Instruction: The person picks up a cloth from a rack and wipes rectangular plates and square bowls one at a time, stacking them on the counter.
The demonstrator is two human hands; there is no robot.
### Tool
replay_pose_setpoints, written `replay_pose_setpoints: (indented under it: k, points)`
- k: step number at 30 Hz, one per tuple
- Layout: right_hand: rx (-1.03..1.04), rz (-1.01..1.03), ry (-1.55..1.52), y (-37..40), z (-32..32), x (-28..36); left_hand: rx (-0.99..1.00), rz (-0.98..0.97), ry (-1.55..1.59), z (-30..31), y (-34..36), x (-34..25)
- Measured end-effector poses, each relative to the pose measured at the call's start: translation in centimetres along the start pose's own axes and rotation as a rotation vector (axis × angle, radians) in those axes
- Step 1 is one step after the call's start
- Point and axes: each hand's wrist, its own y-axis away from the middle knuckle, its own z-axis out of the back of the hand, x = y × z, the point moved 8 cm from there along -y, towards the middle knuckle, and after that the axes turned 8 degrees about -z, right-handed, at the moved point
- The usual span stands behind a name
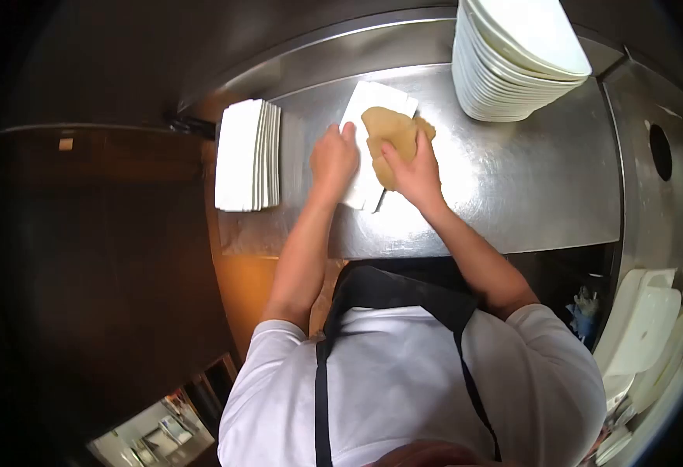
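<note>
A white rectangular plate (362,185) lies at a slant on the steel counter in front of me, with its upper end pointing away. My left hand (334,162) is closed on the plate's left edge, thumb on top. My right hand (417,173) grips a tan cloth (388,128) bunched under its fingers. The cloth spreads over the right half of the plate and hangs past its edge, hiding that side.
Left on the steel counter (528,191) stands a stack of white rectangular plates (238,156). A tall stack of white dishes (497,89) rises at the back right. White tubs (643,331) are at the lower right, beyond the counter.
</note>
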Motion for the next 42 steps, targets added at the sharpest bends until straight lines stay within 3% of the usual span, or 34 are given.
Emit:
replay_pose_setpoints:
  k: [3, 5, 8, 12, 15, 17, 20, 23, 24, 25, 27, 30, 34, 35, 37, 42]
  points:
    - [0.046, 0.275, -0.301, 4.6, 0.0, 1.7, 0.02, 0.003, 0.644, -2.4, -0.6, 1.2]
    - [-0.091, 0.843, 0.201, 10.8, -1.2, 9.2, 0.121, 0.067, 1.221, -3.0, 0.2, -0.2]
    - [-0.138, 0.85, 0.084, 9.7, -0.7, 15.6, 0.322, 0.036, 1.736, -2.9, 1.3, -3.4]
    - [-0.026, 0.641, -0.19, 5.8, -1.8, 20.6, 0.447, -0.113, 2.035, -1.9, 2.0, -5.1]
    - [-0.178, 0.869, 0.155, 10.4, -4.3, 17.9, 0.445, -0.202, 2.063, 0.9, 2.5, -3.3]
    - [-0.096, 1.037, 0.361, 14.3, -7.2, 14.9, 0.443, -0.241, 2.035, 3.4, 2.6, -1.0]
    - [-0.056, 1.127, 0.391, 15.9, -10.0, 16.1, 0.401, -0.259, 1.972, 4.7, 4.4, 0.8]
    - [-0.126, 1.109, 0.256, 14.6, -8.7, 23.3, 0.281, -0.278, 1.911, 4.7, 5.3, 0.3]
    - [-0.051, 1.004, 0.028, 13.2, -7.9, 25.6, 0.241, -0.282, 1.9, 4.7, 5.3, 0.2]
    - [-0.029, 0.746, -0.029, 10.0, -8.3, 25.3, 0.206, -0.275, 1.885, 5.0, 5.2, 0.9]
    - [0.066, 0.543, -0.188, 6.9, -9.1, 23.7, 0.134, -0.26, 1.854, 6.0, 5.2, 2.6]
    - [0.013, 0.687, 0.094, 9.4, -11.8, 18.8, -0.038, -0.218, 1.736, 8.8, 2.9, 7.3]
    - [0.332, 0.479, 0.312, 11.0, -15.7, 10.5, -0.254, -0.183, 1.278, 13.7, -2.7, 17.0]
    - [0.376, 0.409, 0.387, 11.7, -16.1, 9.2, -0.439, -0.102, 0.879, 17.7, -2.0, 16.5]
    - [0.348, 0.369, 0.304, 12.1, -15.2, 9.1, -0.498, -0.059, 0.51, 19.4, -3.3, 20.7]
    - [0.253, 0.322, 0.057, 10.2, -12.3, 8.3, -0.277, 0.124, -0.011, 20.4, -2.5, 22.1]
